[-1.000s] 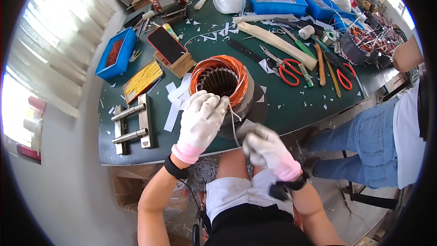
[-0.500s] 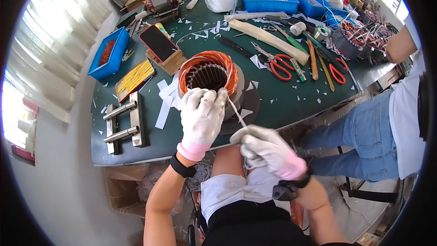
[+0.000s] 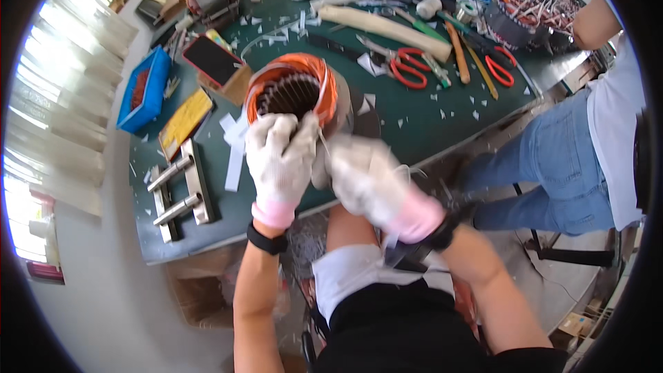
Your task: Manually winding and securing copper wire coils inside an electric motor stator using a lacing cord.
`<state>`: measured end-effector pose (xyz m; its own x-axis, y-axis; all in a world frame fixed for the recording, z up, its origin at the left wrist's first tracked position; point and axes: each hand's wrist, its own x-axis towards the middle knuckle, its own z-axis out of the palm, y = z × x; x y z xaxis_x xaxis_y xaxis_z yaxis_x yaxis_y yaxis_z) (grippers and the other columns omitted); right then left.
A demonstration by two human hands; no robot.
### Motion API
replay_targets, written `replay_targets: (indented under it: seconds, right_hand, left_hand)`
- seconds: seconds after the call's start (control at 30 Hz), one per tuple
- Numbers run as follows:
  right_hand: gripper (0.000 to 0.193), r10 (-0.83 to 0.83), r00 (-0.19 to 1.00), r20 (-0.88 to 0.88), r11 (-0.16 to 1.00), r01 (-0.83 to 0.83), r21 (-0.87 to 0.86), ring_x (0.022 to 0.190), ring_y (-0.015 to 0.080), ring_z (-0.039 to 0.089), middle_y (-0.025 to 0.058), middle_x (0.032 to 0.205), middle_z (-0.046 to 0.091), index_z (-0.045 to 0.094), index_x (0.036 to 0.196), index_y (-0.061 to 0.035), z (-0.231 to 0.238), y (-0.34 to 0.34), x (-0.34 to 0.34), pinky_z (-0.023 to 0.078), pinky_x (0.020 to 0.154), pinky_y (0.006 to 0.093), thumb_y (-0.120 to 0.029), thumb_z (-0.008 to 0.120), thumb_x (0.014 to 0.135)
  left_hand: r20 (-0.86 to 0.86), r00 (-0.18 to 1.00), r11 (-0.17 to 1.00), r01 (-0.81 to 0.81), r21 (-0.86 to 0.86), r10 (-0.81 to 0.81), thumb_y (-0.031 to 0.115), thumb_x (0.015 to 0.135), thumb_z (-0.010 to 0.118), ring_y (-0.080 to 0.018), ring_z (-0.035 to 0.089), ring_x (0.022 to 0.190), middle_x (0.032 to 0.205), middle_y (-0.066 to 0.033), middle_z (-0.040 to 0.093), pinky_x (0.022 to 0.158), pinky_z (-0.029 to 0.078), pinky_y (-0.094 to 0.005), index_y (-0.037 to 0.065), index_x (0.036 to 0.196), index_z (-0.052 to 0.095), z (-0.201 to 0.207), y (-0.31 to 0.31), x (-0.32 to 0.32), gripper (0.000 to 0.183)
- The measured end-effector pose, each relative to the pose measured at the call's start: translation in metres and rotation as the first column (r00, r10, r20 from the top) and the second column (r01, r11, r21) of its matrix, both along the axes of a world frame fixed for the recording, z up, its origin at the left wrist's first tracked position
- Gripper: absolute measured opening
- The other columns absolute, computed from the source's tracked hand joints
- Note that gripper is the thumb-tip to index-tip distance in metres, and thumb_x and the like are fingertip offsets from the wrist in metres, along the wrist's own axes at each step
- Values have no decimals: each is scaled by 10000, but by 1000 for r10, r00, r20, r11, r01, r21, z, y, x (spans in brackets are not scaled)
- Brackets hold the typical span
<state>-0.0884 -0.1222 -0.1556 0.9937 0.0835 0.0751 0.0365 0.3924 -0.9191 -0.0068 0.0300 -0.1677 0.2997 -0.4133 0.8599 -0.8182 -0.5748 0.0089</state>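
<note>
A motor stator [image 3: 343, 121] stands upright near the table's front edge, with a ring of orange copper winding [image 3: 327, 97] on top and dark slots inside. My left hand [image 3: 280, 166], in a white glove with a pink cuff, grips the near rim of that winding with its fingers bent over it. Close by on the right, my right hand [image 3: 380, 183] wears a matching glove and is blurred by motion. A thin white cord [image 3: 323, 144] runs from the winding beside my left fingertips to my right hand, which is closed on it. A loose length shows behind the right hand.
Red-handled scissors [image 3: 404, 69], a pale wooden stick [image 3: 387, 30] and other tools lie beyond the stator. On the left are a phone [image 3: 210, 60] on a wooden block, a blue tray [image 3: 146, 90] and a metal fixture [image 3: 181, 190]. A person in jeans [image 3: 552, 166] stands at right.
My right hand has moved up and left, nearer the winding, and the cord between the hands shows shorter. My left hand keeps its place on the winding. The whole view has shifted slightly.
</note>
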Motion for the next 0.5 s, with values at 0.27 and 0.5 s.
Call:
replay_targets:
  seconds: [0.27,0.5]
  right_hand:
    - [347,295,932,-211,955,-282,89,476,-21,277,-11,803,564,594,1039,-6,0,-134,78,211,394,148,-326,464,1015]
    - [343,-238,800,551,488,589,-644,851,348,636,194,1012,649,645,1135,-39,-19,-80,11,515,725,390,36,454,861]
  left_hand:
    - [-309,950,989,11,147,35,141,700,743,-317,543,892,959,-108,602,819,421,-412,35,1071,644,28,-10,1,398]
    - [-363,925,964,-13,265,113,163,690,739,-311,570,882,844,-78,642,814,451,-405,46,897,678,42,-2,8,246]
